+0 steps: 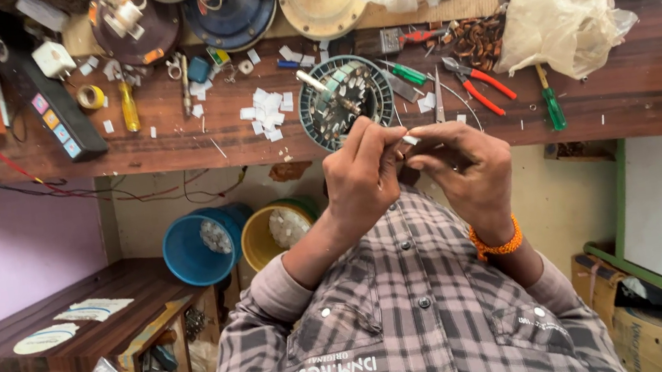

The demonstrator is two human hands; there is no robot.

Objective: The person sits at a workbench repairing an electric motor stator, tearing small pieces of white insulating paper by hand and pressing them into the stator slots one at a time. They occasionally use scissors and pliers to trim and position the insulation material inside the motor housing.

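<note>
Both hands pinching small white slip (411, 140), stator (345, 100) on workbench (171, 139)

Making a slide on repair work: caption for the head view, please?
Left hand and right hand pinch a small white slip near a round stator on a cluttered wooden bench.

1. We see the stator (345, 100) on the workbench (171, 139), paper slips (267, 111) left of it, pliers (478, 83) right.
2. Two buckets (204, 245) sit below the bench.

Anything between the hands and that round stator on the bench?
Nothing visible. The left hand and right hand pinch a white slip right at the near rim of the stator; the red pliers lie off to one side.
</note>
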